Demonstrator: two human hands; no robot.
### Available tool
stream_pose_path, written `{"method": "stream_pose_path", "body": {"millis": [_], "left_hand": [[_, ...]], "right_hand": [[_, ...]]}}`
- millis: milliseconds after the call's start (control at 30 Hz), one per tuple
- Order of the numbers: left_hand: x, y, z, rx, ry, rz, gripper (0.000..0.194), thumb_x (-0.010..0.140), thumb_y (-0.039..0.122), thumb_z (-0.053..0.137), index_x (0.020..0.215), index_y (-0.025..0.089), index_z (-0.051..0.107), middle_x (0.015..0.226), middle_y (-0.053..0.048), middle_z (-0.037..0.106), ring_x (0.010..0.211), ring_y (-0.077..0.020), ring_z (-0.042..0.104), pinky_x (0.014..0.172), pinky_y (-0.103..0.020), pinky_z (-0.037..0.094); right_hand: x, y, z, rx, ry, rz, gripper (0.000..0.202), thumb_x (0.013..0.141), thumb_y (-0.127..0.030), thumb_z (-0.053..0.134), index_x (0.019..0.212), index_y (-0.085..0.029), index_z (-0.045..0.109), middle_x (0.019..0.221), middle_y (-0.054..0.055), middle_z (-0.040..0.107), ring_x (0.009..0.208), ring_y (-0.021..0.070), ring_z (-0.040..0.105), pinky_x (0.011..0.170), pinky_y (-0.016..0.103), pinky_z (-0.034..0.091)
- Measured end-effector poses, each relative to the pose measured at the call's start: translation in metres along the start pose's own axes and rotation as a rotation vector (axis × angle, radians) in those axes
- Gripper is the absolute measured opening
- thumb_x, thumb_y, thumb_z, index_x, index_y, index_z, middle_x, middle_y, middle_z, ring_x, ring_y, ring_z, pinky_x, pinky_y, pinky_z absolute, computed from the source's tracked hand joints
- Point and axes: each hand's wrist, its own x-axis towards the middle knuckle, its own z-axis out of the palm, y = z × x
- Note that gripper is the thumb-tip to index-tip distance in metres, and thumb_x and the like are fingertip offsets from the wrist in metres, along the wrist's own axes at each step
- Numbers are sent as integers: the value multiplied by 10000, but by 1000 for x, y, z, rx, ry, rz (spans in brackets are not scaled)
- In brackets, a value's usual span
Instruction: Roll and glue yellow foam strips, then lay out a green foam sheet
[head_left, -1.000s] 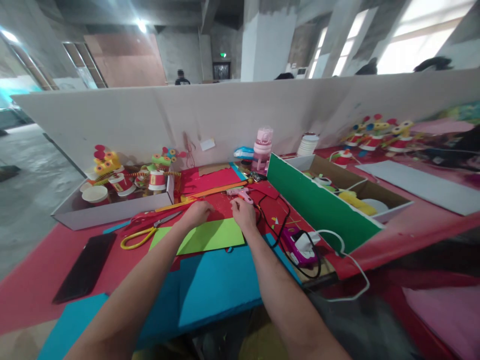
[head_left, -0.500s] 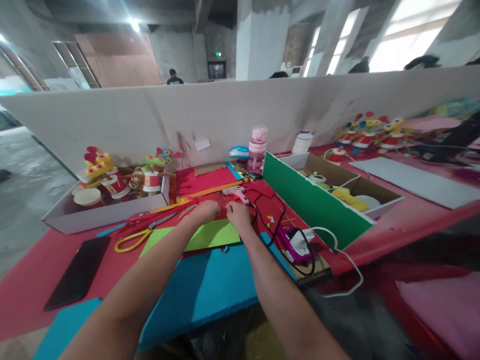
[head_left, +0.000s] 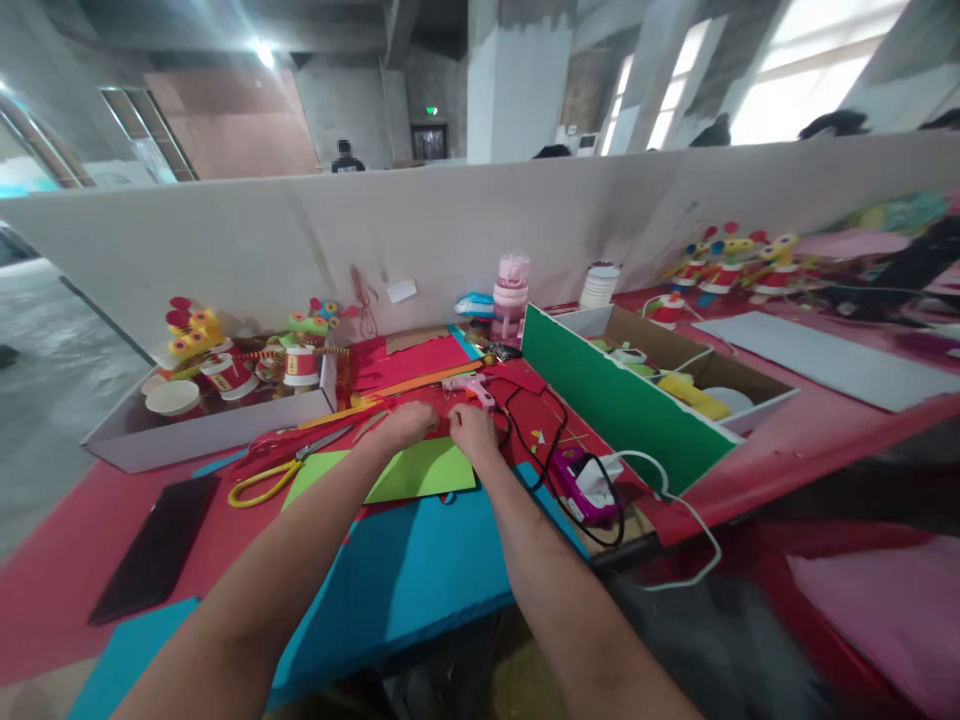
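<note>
My left hand (head_left: 412,424) and my right hand (head_left: 470,428) face each other, a short gap apart, over the red tabletop. Both have curled fingers; whatever they pinch is too small or hidden to make out. Below them lies a sheet of lime-green paper (head_left: 424,470), partly covered by my left forearm, on a blue sheet (head_left: 420,560). A pink glue gun (head_left: 469,387) rests just beyond my right hand. Scissors with yellow handles (head_left: 266,485) lie left of my left forearm, with strips of orange and yellow paper (head_left: 420,382) behind.
At left stands a shallow white box (head_left: 225,440) holding paper-cup figures. A green-sided box (head_left: 622,400) with craft parts is at right, near a purple power strip (head_left: 589,490) with black and white cables. A black phone (head_left: 157,545) lies at front left; a pink bottle (head_left: 511,297) stands behind.
The view has shifted very slightly. Both hands stay in nearly the same place with their fingers still curled; nothing else has visibly moved.
</note>
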Motion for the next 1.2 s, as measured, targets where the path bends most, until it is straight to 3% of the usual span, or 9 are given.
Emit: {"method": "stream_pose_path", "body": {"millis": [133, 400, 633, 767, 867, 933, 1000, 1100, 1200], "left_hand": [[-4, 6, -4, 83, -50, -32, 201, 774, 82, 479, 697, 139, 655, 748, -103, 649, 665, -183, 582, 639, -262, 424], [-7, 15, 1, 32, 101, -85, 206, 754, 58, 468, 761, 116, 665, 828, -138, 669, 764, -211, 605, 693, -282, 443], [-8, 0, 4, -319, 265, -282, 129, 690, 133, 500, 720, 158, 623, 679, -15, 644, 638, -142, 561, 608, -229, 422], [-11, -1, 2, -664, 341, -398, 34, 691, 183, 504, 716, 179, 527, 600, 17, 597, 559, -125, 552, 545, -222, 429], [-27, 4, -9, -912, 405, -428, 68, 796, 239, 426, 743, 203, 445, 605, 19, 593, 529, -124, 565, 518, -226, 441], [-49, 10, -18, -930, 456, -379, 165, 867, 299, 375, 731, 212, 413, 594, 17, 584, 514, -126, 555, 524, -235, 444], [-75, 15, -22, -839, 569, -379, 245, 910, 347, 340, 713, 217, 405, 562, 23, 557, 493, -125, 526, 537, -241, 431], [-110, 23, -19, -587, 737, -500, 298, 929, 364, 349, 676, 218, 407, 537, 30, 517, 503, -124, 499, 582, -246, 402], [-126, 26, -11, -493, 735, -558, 268, 922, 356, 380, 694, 219, 414, 559, 30, 527, 516, -128, 503, 583, -244, 377]], "right_hand": [[-2, -2, -2, -18, -18, -4, 270, 914, -272, 410, 951, -212, 671, 922, 80, 707, 838, 190, 637, 679, 255, 404], [-2, -1, 0, -12, -11, -4, 266, 911, -265, 418, 944, -206, 676, 921, 86, 708, 861, 196, 638, 696, 260, 407], [-2, 0, -2, 18, -28, 7, 251, 893, -255, 446, 959, -222, 686, 923, 80, 710, 845, 199, 641, 688, 260, 422], [-1, 0, -2, 38, -30, 4, 239, 882, -237, 453, 932, -230, 687, 921, 67, 712, 844, 192, 636, 692, 256, 425], [0, 1, -2, 40, -40, 2, 234, 879, -228, 452, 919, -235, 683, 938, 57, 714, 852, 190, 638, 686, 253, 424], [0, 0, -2, 33, -45, 8, 234, 878, -229, 450, 924, -234, 680, 949, 57, 714, 859, 193, 640, 684, 254, 424], [0, 0, -1, 18, -47, 5, 236, 880, -229, 449, 927, -230, 680, 952, 60, 714, 864, 193, 640, 694, 255, 426], [0, -1, 2, -16, -31, -21, 250, 889, -226, 435, 929, -216, 682, 952, 69, 713, 889, 188, 638, 722, 251, 426], [0, -1, 5, -49, -16, -27, 264, 899, -243, 424, 942, -213, 683, 957, 75, 714, 902, 187, 639, 731, 248, 428]]}}
